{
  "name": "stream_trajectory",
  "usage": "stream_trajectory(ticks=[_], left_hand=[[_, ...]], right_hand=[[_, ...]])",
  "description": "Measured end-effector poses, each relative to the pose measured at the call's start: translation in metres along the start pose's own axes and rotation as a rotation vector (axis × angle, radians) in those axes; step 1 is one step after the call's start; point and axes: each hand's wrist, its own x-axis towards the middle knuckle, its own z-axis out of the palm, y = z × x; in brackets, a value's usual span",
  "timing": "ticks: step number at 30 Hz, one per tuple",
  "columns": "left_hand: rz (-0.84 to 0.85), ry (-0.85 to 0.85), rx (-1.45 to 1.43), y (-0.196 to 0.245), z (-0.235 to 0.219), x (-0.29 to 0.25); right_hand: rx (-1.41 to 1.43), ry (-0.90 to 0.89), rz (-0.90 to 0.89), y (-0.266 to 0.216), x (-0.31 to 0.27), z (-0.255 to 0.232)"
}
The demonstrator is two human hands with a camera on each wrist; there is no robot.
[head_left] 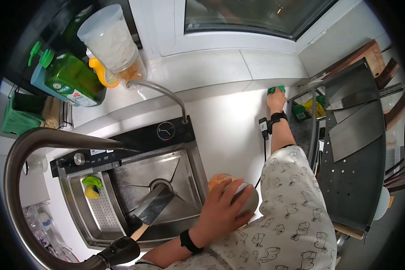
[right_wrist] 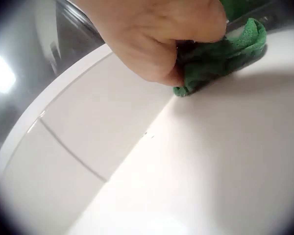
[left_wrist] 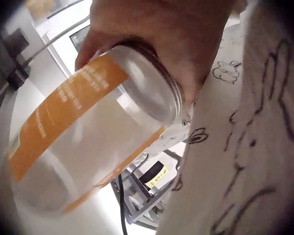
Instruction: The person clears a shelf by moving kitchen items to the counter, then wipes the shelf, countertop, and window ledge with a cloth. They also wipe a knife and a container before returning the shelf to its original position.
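Note:
My left hand grips a clear jar with an orange label around its lid end. In the left wrist view the jar is tilted and looks see-through, with nothing visible inside. From the head view, the fingers cover much of its top, beside the sink's right edge. At the back of the white counter, my right hand holds a bunched green cloth. The right wrist view has the cloth against the seam where the counter meets the tiled ledge. Small dark specks lie along that seam.
A cleaver lies across the steel sink, under the curved faucet. Right of my arm stands a dark knife rack with broad blades. Bottles, including green detergent, and a lidded tub line the ledge.

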Motion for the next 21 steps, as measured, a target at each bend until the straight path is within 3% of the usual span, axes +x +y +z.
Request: stream_trajectory(ticks=[1, 3, 4, 6, 7, 9, 12, 15, 19, 21], left_hand=[[-0.015, -0.007, -0.002, 0.003, -0.006, -0.001], [-0.066, -0.168, 0.074, 0.008, -0.016, 0.001], [-0.087, -0.159, 0.076, 0.007, -0.016, 0.001], [-0.039, -0.227, 0.023, 0.006, -0.015, -0.006], [-0.076, -0.222, 0.044, 0.006, -0.013, -0.011], [0.018, -0.184, 0.024, 0.004, -0.007, -0.018], [-0.005, -0.158, -0.037, 0.006, -0.021, -0.028], [-0.039, -0.115, -0.033, 0.010, -0.040, -0.034], [-0.111, -0.070, -0.014, 0.002, -0.062, -0.051], [-0.128, -0.057, -0.018, -0.002, -0.065, -0.056]], right_hand=[[-0.004, -0.016, -0.001, 0.000, -0.007, 0.004], [0.085, 0.042, -0.189, -0.004, -0.016, 0.007], [0.132, 0.144, -0.282, -0.007, -0.026, 0.017], [0.216, 0.087, -0.375, -0.026, -0.053, 0.013], [0.299, 0.050, -0.445, -0.040, -0.070, 0.009], [0.431, 0.037, -0.511, -0.065, -0.100, 0.002], [0.580, -0.050, -0.821, -0.100, -0.133, 0.003], [0.692, -0.403, -0.991, -0.136, -0.148, -0.011], [0.737, -0.508, -1.091, -0.175, -0.159, -0.009], [0.589, -0.504, -1.385, -0.184, -0.153, 0.000]])
